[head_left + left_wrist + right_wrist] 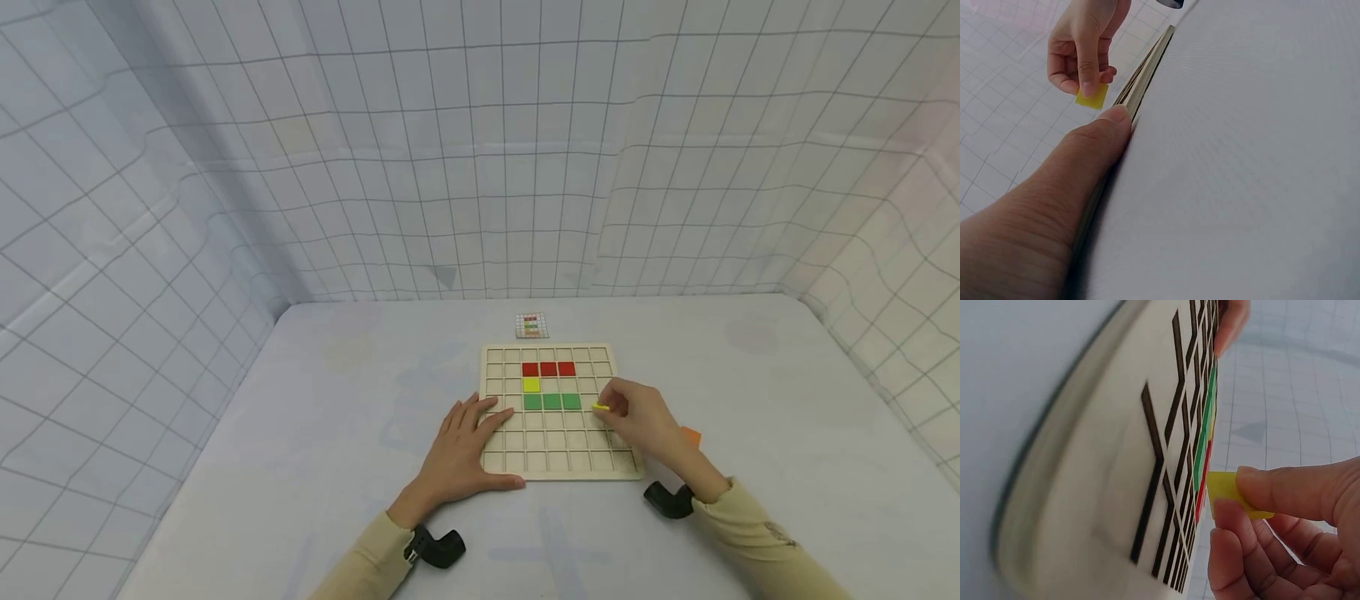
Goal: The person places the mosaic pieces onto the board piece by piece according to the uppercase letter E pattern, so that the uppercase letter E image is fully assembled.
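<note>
A pale wooden grid board (563, 476) lies on the white table. Three red tiles (548, 369) fill part of one row, a yellow tile (531, 384) sits under the leftmost red one, and three green tiles (552, 402) form a row below. My left hand (459, 458) rests on the board's left side with fingers spread, its thumb along the near edge. Over the right side of the board, my right hand (640, 421) pinches a second yellow square tile (1222, 486) between thumb and fingers. The left wrist view also shows this held tile (1092, 97), raised above the board.
Behind the board lies a small card (532, 325) printed with a coloured grid pattern. An orange piece (692, 436) shows partly behind the right wrist. White cloth with grid lines (480, 167) rises at the back and sides of the table.
</note>
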Tool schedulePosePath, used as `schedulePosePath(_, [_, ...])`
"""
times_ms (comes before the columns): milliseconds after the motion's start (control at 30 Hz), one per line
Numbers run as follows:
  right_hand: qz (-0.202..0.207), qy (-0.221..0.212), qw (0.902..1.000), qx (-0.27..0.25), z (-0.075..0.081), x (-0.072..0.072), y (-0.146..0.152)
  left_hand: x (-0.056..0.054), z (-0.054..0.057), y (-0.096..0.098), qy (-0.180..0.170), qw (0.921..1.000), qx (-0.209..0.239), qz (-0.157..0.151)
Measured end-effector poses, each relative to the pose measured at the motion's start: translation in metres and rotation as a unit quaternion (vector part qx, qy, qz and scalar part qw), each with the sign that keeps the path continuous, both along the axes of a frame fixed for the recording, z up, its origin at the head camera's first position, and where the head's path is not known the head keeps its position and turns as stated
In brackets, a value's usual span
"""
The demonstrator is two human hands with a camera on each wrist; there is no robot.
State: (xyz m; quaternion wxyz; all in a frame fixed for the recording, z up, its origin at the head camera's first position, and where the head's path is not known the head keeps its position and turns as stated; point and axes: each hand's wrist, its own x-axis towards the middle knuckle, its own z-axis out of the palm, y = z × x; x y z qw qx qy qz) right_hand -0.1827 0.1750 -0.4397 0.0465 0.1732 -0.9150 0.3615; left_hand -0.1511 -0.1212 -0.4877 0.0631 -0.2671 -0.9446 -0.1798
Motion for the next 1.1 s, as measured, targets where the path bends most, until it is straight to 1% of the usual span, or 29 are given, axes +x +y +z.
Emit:
schedulePosePath(233, [0.062,-0.004,0.9981,-0.006,-0.002,0.001,-0.025,0.001,-0.001,0.0,-0.001,1.0,-0.001,0.003])
schedulePosePath(333, [0.087,-0.018,0.9961,-0.007,-0.001,0.0,-0.035,0.001,-0.002,-0.001,0.001,1.0,-0.001,0.005])
schedulePosePath(467, [0.113,-0.034,0.993,-0.007,0.001,-0.002,-0.047,0.0,-0.003,-0.001,0.002,1.0,0.001,0.004])
schedulePosePath(533, [0.12,-0.033,0.9922,-0.006,0.001,-0.003,-0.053,0.0,-0.003,-0.001,0.002,1.0,0.002,0.004])
schedulePosePath(700, [0.126,-0.027,0.9916,0.0,0.0,-0.006,-0.064,0.001,-0.002,0.0,-0.002,1.0,0.002,0.006])
schedulePosePath(833, [0.126,-0.017,0.9915,0.025,0.002,-0.008,-0.07,0.001,-0.001,0.0,-0.002,1.0,0.001,0.004])
schedulePosePath(967, [0.109,-0.015,0.9922,0.06,0.004,-0.009,-0.073,0.0,-0.001,0.0,0.0,1.0,0.006,0.002])
schedulePosePath(1100, [0.087,-0.015,0.9927,0.082,0.005,-0.01,-0.075,0.0,0.0,0.0,0.002,1.0,0.008,0.0])
